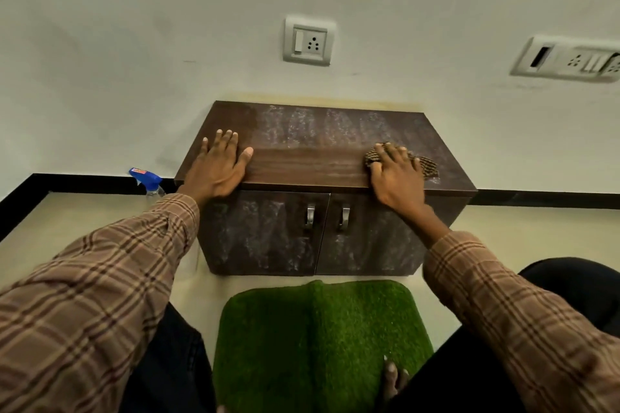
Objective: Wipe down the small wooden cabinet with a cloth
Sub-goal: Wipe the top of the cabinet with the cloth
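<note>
The small wooden cabinet (322, 157) stands on the floor with its back against the pale wall (134, 43). It is a long, low box. Its long side runs from left to right, along the wall, and its two doors face the person. The wood is dark brown with fine lines in it. Each door has a small shiny metal handle (310, 215) near the middle, where the doors meet.

The top is dusty and gray at the back. A clean, darker strip runs along the front edge. The doors look streaky and dusty too.

The left hand (216, 168) lies flat and open on the left front part of the top, fingers spread. It grips nothing. The right hand (397, 174) presses down on the cloth (426, 166) at the right front part of the top. The fingers are spread over it, not clenched. The cloth is brown and bumpy, like a woven net, and it pokes out on both sides of the fingers.

Both sleeves are soft brown plaid.

A spray bottle (149, 179) with a blue top stands on the floor, just left of the cabinet. A fuzzy green mat (302, 345) with round corners lies in front of the doors. A white wall socket (308, 40) sits above the cabinet.
</note>
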